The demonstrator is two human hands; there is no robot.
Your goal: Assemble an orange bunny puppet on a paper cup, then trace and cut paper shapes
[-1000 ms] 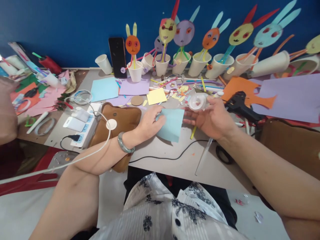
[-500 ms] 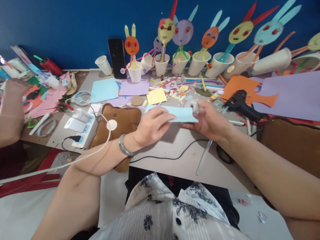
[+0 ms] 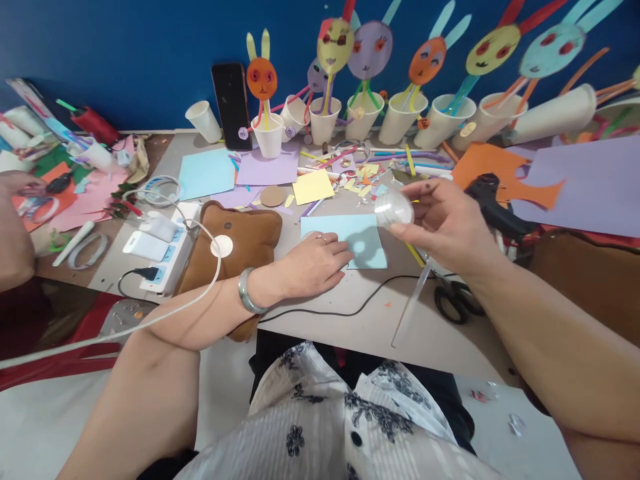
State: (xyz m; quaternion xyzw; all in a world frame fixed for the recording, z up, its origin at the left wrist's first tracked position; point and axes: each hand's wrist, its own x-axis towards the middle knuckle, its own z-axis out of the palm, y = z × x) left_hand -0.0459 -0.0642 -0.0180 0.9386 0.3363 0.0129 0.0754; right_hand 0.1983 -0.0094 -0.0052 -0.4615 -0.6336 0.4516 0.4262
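Observation:
A light blue sheet of paper (image 3: 340, 227) lies on the table in front of me. My left hand (image 3: 320, 260) rests flat on its near left part, fingers stretched out, a ring on one finger and a bangle at the wrist. Above the sheet's right edge, my right hand (image 3: 440, 220) grips a clear round plastic object (image 3: 394, 208) between thumb and fingers. Whether it is a small cup or a tape roll, I cannot tell. Its shadow falls on the blue paper. Black-handled scissors (image 3: 453, 300) lie below my right hand.
Paper cups with rabbit-faced figures (image 3: 270, 137) line the blue wall. A glue gun (image 3: 500, 207) is at right. Left are a power strip (image 3: 173, 257) and a brown cushion (image 3: 240, 233). Paper scraps (image 3: 360, 177) litter the back. Another person's hand (image 3: 20, 187) is at far left.
The blue paper has gone from between my hands down onto the table. My left hand now lies flat on it. My right hand has let the paper go and lifted the clear object rightward.

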